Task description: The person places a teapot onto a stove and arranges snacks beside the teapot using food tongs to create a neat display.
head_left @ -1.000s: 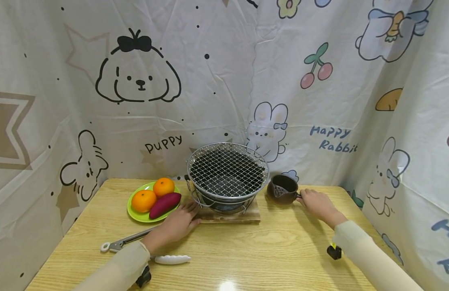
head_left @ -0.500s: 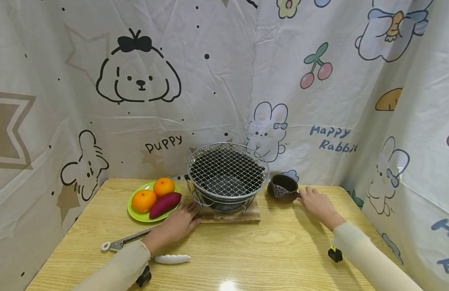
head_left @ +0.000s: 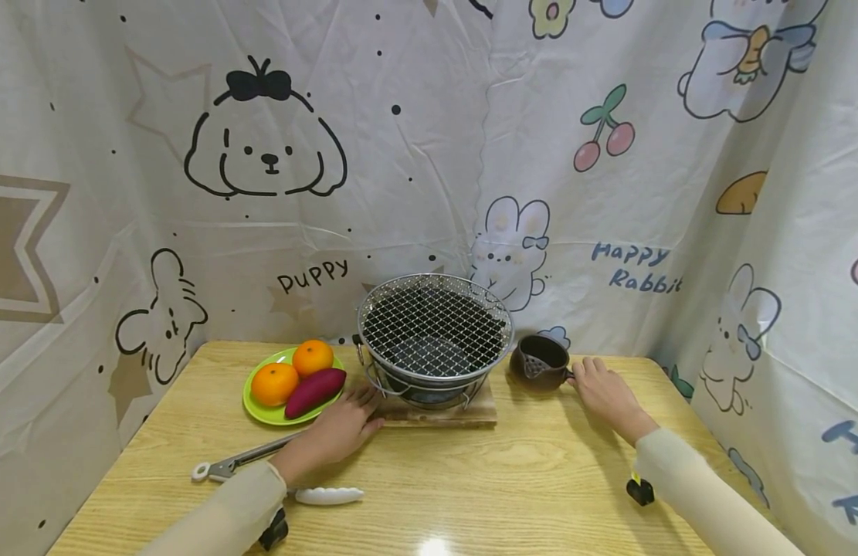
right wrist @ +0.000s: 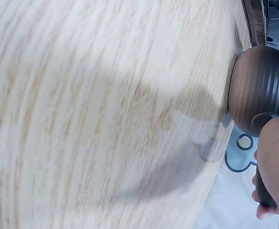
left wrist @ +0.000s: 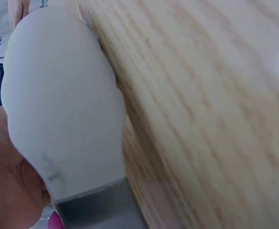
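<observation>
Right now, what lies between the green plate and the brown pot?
In the head view, the mesh grill on its wooden board stands between the green plate and the brown pot.

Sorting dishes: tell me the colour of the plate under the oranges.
The plate is bright green, clearest in the head view.

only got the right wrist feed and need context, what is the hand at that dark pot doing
Observer: The right hand holds the side handle of the brown pot, which stands on the table.
Operator: whats left of the pot
Observer: A round wire-mesh grill on a wooden board.
Operator: and the other hand
Observer: The left hand rests flat at the board's left end, over metal tongs.
Operator: any food around
Observer: Two oranges and a sweet potato on a green plate.
</observation>
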A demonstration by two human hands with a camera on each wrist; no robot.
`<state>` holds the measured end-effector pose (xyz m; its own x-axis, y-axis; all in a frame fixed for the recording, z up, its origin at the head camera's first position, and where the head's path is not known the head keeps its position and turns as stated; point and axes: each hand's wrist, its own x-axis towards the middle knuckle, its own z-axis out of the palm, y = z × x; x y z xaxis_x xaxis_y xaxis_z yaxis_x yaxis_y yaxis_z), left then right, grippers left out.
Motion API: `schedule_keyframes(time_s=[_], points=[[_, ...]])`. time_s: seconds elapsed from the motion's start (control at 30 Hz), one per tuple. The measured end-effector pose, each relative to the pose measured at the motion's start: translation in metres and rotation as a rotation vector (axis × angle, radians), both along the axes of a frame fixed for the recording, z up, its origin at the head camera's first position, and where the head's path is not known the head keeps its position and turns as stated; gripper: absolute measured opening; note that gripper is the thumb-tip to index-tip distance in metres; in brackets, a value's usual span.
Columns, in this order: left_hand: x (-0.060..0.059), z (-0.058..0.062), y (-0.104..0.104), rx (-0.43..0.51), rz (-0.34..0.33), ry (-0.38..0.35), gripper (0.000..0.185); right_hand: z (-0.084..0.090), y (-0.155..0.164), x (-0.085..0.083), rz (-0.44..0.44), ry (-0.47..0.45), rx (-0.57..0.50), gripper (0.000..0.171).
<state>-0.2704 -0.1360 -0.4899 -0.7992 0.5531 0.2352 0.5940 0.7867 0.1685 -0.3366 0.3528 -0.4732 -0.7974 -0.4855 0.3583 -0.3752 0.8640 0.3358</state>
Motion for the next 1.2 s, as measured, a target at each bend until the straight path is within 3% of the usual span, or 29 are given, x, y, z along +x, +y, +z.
schedule_keyframes(time_s=[1.2], points=[[-0.0004,-0.0057,-0.0008,-0.005,0.004,0.047,0.049,0.0041,0.0061,-0.0040,0.074,0.068,-0.019,0.024]])
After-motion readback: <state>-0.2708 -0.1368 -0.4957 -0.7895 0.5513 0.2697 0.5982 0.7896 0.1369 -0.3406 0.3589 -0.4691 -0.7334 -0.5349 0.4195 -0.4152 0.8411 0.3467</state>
